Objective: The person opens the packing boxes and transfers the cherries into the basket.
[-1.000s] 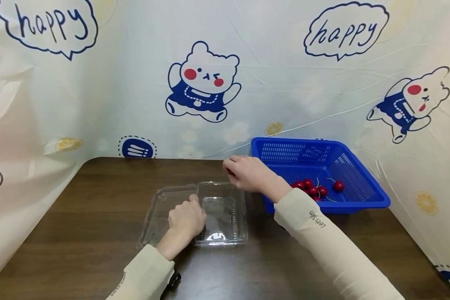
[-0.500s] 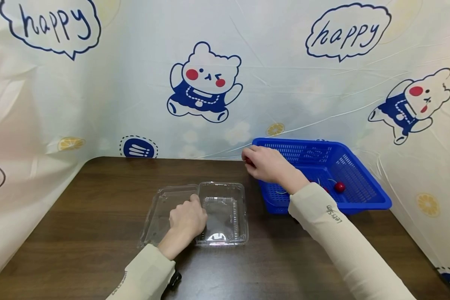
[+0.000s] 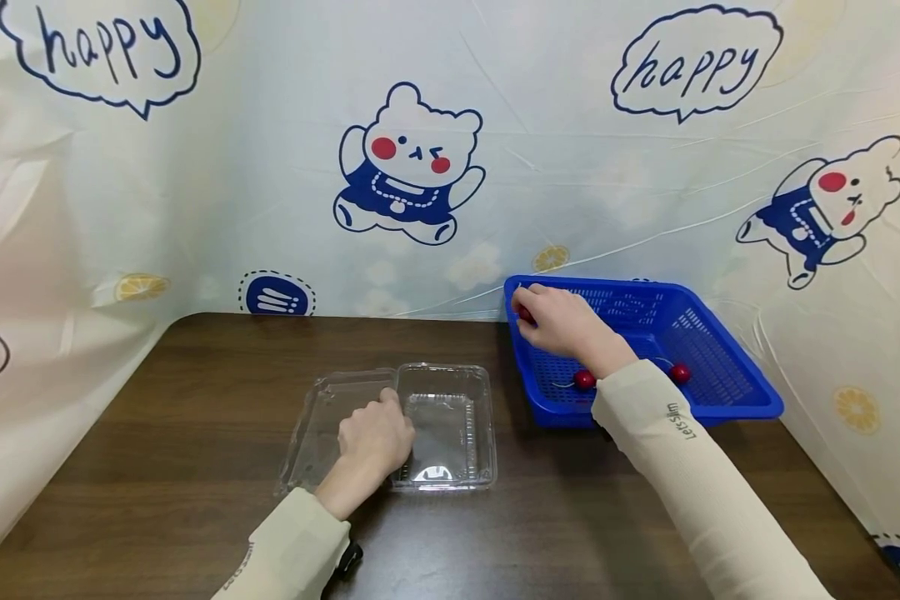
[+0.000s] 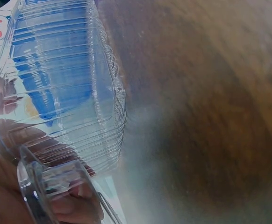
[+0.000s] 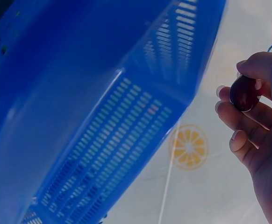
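A clear plastic clamshell box point(image 3: 444, 442) lies opened flat on the table, its lid point(image 3: 330, 417) to the left. My left hand point(image 3: 375, 435) grips it at the hinge between lid and base; in the left wrist view its fingers point(image 4: 75, 205) show through the plastic. My right hand point(image 3: 562, 323) is over the left back part of a blue basket point(image 3: 735, 408). Between its thumb and fingers it pinches a dark red cherry point(image 5: 244, 93). Two more cherries show in the basket, one near the front point(image 3: 584, 380) and one at the right point(image 3: 679, 373); my forearm hides the area between.
The brown wooden table point(image 3: 195, 467) carries the box at its middle and the basket at the back right. A pale printed curtain point(image 3: 270, 167) with bears and lettering stands behind and at both sides.
My right hand has moved right, from beside the box's back right corner to over the basket, with the cherry held. My left hand and the box have stayed put.
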A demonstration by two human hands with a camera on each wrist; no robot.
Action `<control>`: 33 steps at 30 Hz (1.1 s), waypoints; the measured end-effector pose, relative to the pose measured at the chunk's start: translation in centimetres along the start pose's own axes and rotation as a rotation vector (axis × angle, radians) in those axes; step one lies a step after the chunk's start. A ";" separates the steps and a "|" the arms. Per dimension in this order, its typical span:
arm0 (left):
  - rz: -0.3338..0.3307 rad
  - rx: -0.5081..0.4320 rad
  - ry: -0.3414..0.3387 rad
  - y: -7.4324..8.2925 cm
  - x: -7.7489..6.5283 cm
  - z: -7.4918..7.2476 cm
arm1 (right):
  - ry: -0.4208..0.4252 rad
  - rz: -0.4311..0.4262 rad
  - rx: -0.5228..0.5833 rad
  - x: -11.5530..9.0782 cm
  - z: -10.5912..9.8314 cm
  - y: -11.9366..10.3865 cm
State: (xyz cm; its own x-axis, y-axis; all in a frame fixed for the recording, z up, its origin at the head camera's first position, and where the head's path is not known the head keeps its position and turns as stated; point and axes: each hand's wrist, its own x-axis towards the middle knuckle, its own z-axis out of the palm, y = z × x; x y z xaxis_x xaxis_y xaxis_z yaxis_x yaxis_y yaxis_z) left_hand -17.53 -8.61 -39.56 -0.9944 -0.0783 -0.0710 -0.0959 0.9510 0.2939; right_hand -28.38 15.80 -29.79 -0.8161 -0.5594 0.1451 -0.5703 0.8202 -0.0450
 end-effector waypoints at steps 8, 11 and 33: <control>0.003 -0.008 0.010 0.0 -0.1 0.0 | -0.013 0.036 -0.009 -0.5 -0.2 1.4; 0.005 -0.009 0.014 0.0 -0.1 -0.1 | -0.009 0.055 -0.015 -0.6 -0.4 1.7; 0.003 -0.004 0.007 0.1 -0.1 -0.1 | -0.042 0.179 -0.002 -2.3 -0.1 5.1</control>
State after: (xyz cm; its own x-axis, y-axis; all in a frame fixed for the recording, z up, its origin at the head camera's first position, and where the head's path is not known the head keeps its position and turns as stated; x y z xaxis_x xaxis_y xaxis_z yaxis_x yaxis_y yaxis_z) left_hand -17.43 -8.57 -39.42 -0.9950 -0.0774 -0.0638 -0.0931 0.9500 0.2980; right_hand -29.43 21.24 -30.23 -0.9076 -0.4092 0.0940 -0.4157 0.9072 -0.0648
